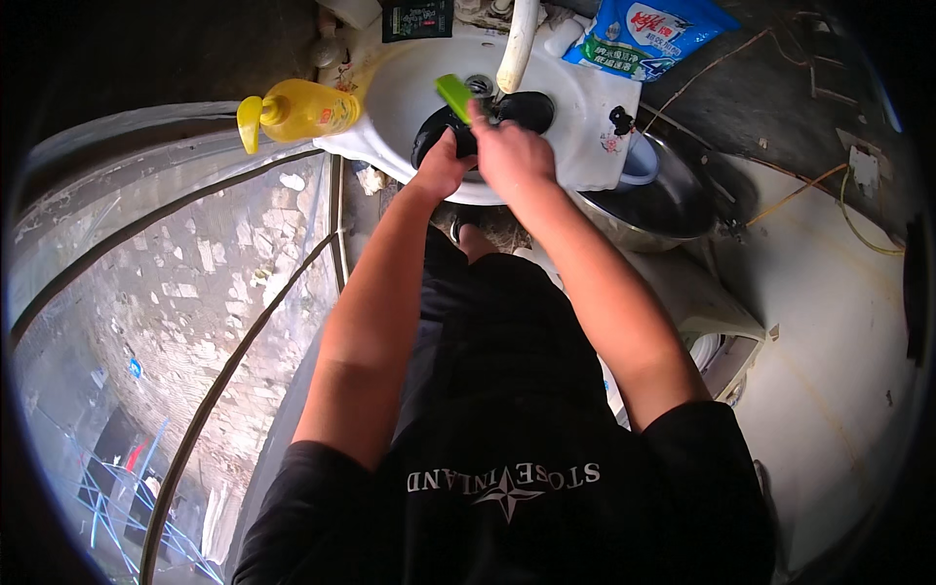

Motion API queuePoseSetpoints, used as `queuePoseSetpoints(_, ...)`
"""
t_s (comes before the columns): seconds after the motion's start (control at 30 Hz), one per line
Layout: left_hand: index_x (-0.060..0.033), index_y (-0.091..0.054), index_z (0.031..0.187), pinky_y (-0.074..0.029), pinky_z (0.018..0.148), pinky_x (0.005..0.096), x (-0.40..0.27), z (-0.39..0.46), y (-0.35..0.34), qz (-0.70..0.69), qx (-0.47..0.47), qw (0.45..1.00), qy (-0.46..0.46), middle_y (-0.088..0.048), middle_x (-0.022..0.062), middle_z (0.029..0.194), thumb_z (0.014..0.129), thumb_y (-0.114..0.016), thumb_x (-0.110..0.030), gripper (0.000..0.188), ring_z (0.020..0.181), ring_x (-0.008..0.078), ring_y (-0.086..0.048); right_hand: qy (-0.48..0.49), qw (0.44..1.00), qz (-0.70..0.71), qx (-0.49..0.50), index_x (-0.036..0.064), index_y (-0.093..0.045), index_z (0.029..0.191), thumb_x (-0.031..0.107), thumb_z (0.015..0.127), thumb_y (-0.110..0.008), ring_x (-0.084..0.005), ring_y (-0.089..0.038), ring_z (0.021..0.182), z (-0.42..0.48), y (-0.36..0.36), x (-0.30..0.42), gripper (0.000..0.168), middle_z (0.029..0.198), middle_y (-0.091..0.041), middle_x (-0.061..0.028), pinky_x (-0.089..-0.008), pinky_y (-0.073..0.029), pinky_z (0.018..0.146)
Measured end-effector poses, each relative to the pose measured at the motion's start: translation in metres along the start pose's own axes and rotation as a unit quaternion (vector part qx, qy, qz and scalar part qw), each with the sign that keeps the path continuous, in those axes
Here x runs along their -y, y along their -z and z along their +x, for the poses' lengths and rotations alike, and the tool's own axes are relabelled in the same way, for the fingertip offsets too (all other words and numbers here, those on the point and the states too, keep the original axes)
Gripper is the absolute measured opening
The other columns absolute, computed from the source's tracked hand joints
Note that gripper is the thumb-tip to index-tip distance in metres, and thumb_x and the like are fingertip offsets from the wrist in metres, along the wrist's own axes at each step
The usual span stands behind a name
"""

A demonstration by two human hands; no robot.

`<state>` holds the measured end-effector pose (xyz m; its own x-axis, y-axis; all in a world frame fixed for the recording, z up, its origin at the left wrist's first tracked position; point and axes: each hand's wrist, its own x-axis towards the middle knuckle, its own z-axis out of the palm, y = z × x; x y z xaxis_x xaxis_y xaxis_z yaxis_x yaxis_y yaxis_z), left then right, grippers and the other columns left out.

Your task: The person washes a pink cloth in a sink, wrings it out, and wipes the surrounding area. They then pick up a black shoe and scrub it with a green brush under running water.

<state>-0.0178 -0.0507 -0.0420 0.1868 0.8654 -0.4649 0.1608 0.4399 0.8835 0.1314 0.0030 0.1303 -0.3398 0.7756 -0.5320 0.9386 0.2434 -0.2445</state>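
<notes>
My right hand (518,159) grips a bright green brush (455,97), its index finger stretched along the back. The brush's bristles are hidden from this angle. My left hand (443,167) holds a black shoe (424,139) low in the white ceramic washbasin (391,80), its thumb on top. Both hands partly cover that shoe, and the brush passes over its far end. A second black shoe (528,111) lies in the basin on the right, below the whitish tap spout (518,51). Behind the brush, the metal drain (479,85) shows.
On the basin's left rim stands a yellow pump bottle (311,111). A black sachet (418,20) and a blue detergent bag (647,36) lie at the back. A metal bowl (684,208) holding a pale blue container (640,162) sits right of the basin. Clear plastic sheeting (241,219) hangs left.
</notes>
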Motion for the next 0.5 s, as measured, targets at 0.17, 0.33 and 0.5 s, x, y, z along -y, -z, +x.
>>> queuePoseSetpoints(0.17,-0.0055,-0.057,0.138,-0.044,0.109,0.0363,-0.032,-0.015,-0.004,-0.215,0.014,0.976,-0.018,-0.067,0.0036,0.131,0.093,-0.066,0.004,0.047,0.122,0.0176,-0.059,0.028,0.999,0.035,-0.01,0.032,-0.042,0.155,0.039,0.111,-0.038,-0.039,-0.073,0.088,0.002,-0.013,-0.029,0.045,0.102,-0.072,-0.0163,-0.0524,-0.058,0.074)
queuePoseSetpoints(0.33,-0.0025,-0.058,0.134,-0.044,0.107,0.0317,-0.045,-0.026,-0.018,-0.197,-0.064,0.978,-0.037,-0.067,0.0028,0.125,0.092,-0.068,0.006,0.045,0.116,0.0157,-0.06,-0.129,0.987,0.066,-0.072,0.033,-0.045,0.155,0.03,0.105,-0.052,-0.0378,-0.073,0.086,0.007,-0.031,-0.077,0.051,0.096,-0.073,-0.0174,-0.0522,-0.057,0.075)
queuePoseSetpoints(0.5,-0.0008,-0.057,0.133,-0.045,0.105,0.0323,-0.052,-0.046,-0.019,-0.119,-0.113,0.986,-0.029,-0.068,0.0068,0.123,0.089,-0.07,0.006,0.047,0.115,0.0178,-0.061,-0.137,0.99,0.031,-0.028,0.032,-0.041,0.157,0.024,0.105,-0.045,-0.0403,-0.073,0.095,0.006,-0.043,-0.105,0.052,0.102,-0.073,-0.0196,-0.0522,-0.057,0.084)
